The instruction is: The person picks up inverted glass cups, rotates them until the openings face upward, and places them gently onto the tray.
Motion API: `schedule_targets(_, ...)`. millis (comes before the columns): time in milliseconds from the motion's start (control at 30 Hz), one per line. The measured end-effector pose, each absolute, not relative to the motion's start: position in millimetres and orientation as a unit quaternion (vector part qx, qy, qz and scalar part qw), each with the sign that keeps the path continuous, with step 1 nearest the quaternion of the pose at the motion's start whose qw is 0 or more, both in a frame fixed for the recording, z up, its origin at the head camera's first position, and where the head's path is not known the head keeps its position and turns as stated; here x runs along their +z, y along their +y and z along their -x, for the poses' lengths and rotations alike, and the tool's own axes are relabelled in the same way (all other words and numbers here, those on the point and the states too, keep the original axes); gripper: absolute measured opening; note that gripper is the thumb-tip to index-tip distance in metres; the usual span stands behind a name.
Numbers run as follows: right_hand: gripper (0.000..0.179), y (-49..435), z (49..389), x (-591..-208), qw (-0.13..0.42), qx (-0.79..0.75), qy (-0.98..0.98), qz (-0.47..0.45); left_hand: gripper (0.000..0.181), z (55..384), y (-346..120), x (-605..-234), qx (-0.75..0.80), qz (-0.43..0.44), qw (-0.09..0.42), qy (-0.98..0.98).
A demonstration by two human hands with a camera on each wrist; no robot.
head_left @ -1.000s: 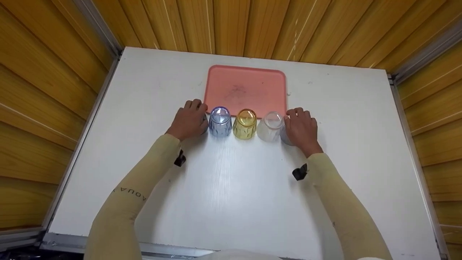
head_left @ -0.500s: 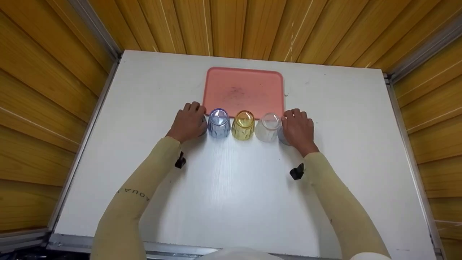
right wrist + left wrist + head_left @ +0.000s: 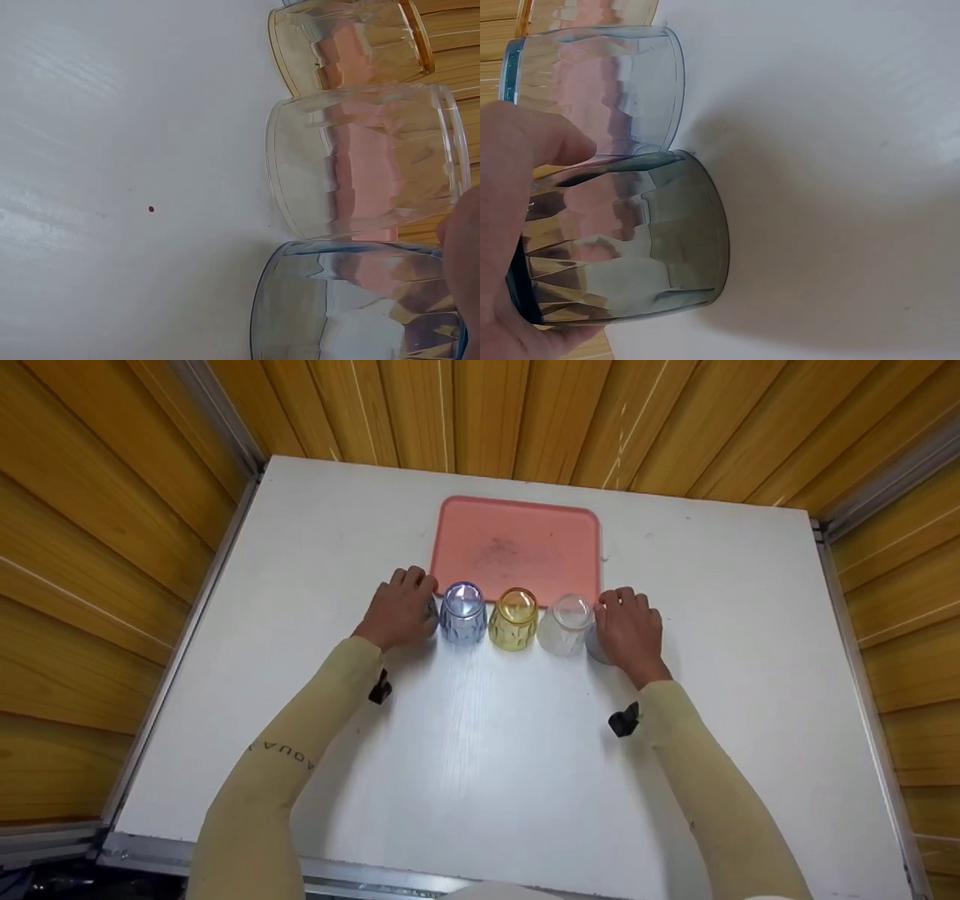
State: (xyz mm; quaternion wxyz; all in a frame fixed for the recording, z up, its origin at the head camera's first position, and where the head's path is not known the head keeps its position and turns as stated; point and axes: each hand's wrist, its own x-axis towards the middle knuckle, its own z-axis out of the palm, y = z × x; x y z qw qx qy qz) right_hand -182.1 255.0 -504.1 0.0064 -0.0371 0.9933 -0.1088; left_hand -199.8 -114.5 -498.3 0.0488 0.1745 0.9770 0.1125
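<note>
Several faceted drinking glasses stand upside down in a row. At the row's left end my left hand (image 3: 399,609) grips a smoky grey glass (image 3: 682,232) near its raised base, thumb (image 3: 559,139) on the side facing the blue glass (image 3: 463,615). A yellow glass (image 3: 514,621) and a clear glass (image 3: 565,626) follow to the right. My right hand (image 3: 631,631) holds the bluish-grey glass (image 3: 292,307) at the right end, also by its base. In the right wrist view only an edge of that hand shows. Both end glasses are mostly hidden in the head view.
A pink tray (image 3: 517,547) lies flat just behind the row. Everything is on a white table (image 3: 480,765), with wood-panelled walls (image 3: 487,420) at the back and sides. A small dark speck (image 3: 151,209) marks the tabletop.
The head view shifts slightly. Both hands stay on the end glasses, and the row stays in place.
</note>
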Motion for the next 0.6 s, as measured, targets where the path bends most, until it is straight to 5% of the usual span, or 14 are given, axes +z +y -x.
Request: schedule_targets(600, 0.037, 255.0, 179.4, -509.2, 0.003, -0.115, 0.992, 0.046, 0.049, 196.9, -117.0, -497.6, 0.137, -0.171, 0.096, 0.971)
